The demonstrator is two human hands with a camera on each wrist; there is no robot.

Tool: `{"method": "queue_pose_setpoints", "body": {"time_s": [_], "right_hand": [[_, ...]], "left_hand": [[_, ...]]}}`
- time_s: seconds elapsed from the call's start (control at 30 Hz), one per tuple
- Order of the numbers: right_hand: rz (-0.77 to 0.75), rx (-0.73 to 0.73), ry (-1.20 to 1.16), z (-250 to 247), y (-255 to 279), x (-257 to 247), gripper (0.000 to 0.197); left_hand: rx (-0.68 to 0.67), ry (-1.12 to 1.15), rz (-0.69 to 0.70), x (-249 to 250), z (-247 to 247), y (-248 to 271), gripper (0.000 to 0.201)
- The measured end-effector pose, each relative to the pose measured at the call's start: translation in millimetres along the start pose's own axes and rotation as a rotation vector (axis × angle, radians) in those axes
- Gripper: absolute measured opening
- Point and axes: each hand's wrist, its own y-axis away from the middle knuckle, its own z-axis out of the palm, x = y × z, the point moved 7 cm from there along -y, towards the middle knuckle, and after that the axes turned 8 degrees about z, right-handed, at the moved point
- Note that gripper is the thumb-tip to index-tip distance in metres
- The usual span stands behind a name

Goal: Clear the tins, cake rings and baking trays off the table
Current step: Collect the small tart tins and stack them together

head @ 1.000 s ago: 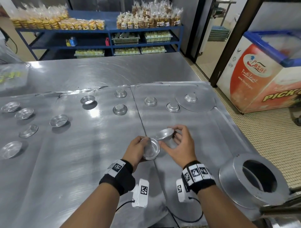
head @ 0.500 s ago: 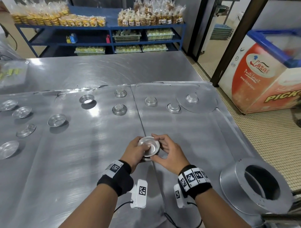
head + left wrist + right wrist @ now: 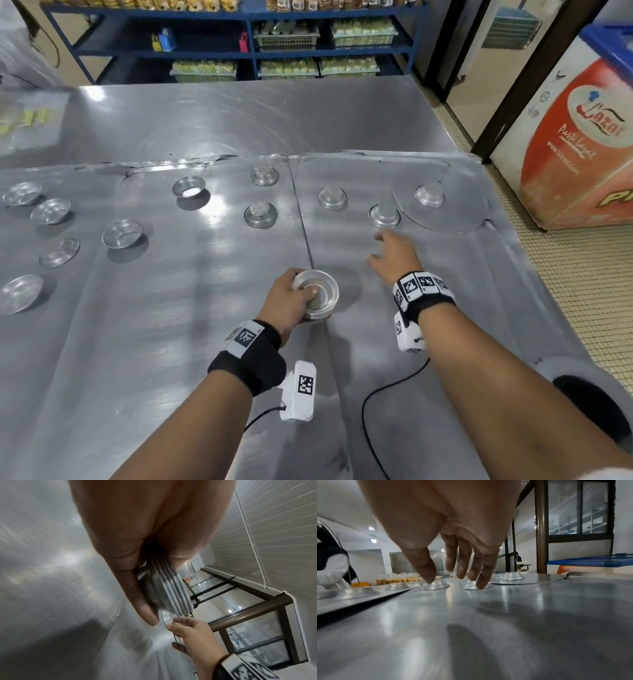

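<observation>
1. Both forearms are bare, no sleeves.
2. The left wrist wears a black band [image 3: 247, 363] with a white square-code tag on top.
3. The right wrist wears a black band [image 3: 423, 294] ringed by white code tags.
4. A white camera block [image 3: 298, 390] with a printed code hangs at each wrist, trailing a thin black cable [image 3: 376, 401].
</observation>
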Motion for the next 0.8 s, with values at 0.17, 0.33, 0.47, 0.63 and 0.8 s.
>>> {"method": "queue_pose_setpoints", "body": {"time_s": [0.17, 0.33, 0.47, 0.63, 0.8], "right_hand": [[0.108, 0.042, 0.177, -6.2, -53.4, 10.4, 0.057], [0.179, 0.039, 0.214, -6.2, -84.9, 14.7, 0.059], [0.213, 0.038, 0.249, -4.8, -97.3, 13.4, 0.065], [0.255, 0.008, 0.227, -1.0, -99.9, 16.1, 0.069], [0.223, 0.079, 0.115, -8.0, -80.9, 11.6, 0.072]], "left_hand": [[0.024, -0.013, -0.008, -3.0, -0.2, -10.3, 0.019], [0.054, -0.031, -0.001, -1.5, -4.9, -19.3, 0.021], [0.073, -0.034, -0.003, -1.1, -8.2, -22.8, 0.022], [0.085, -0.033, -0.006, -4.9, -13.2, -19.5, 0.022], [0.081, -0.021, -0.005, -6.8, -17.7, -10.8, 0.021]]}}
